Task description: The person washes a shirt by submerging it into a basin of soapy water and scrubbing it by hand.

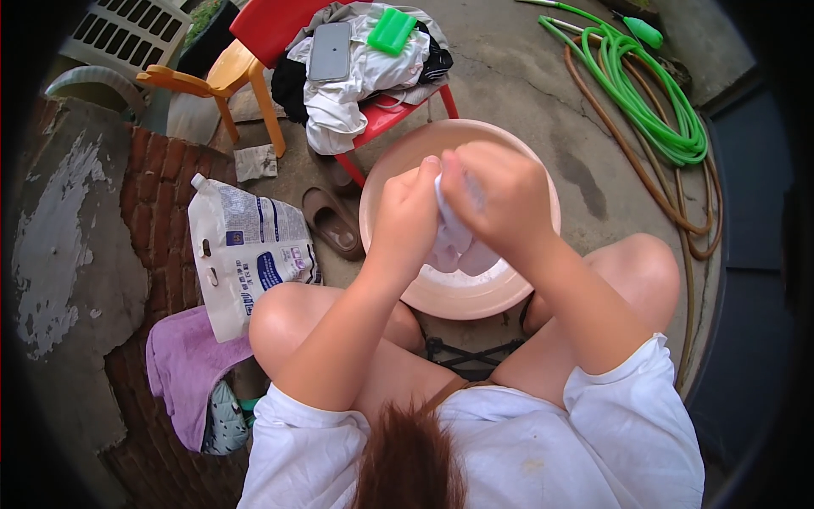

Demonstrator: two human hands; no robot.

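Both my hands grip one wet-looking white cloth [459, 245] above a large pale pink plastic basin [407, 156]. My left hand [407, 213] is closed on its left side. Close beside it, my right hand [509, 188] has the cloth bunched in its fingers and is slightly blurred. The lower folds of the cloth hang between my wrists. Whitish suds or liquid show at the near side of the basin floor; the rest of the inside is largely hidden by my hands and arms.
A red chair [381, 121] holds clothes [337, 105], a phone [329, 52] and a green soap-like block [392, 30]. At left are a detergent pouch [254, 254], a brown slipper [332, 223] and a purple cloth [181, 375]. A coiled green hose [661, 95] lies at right.
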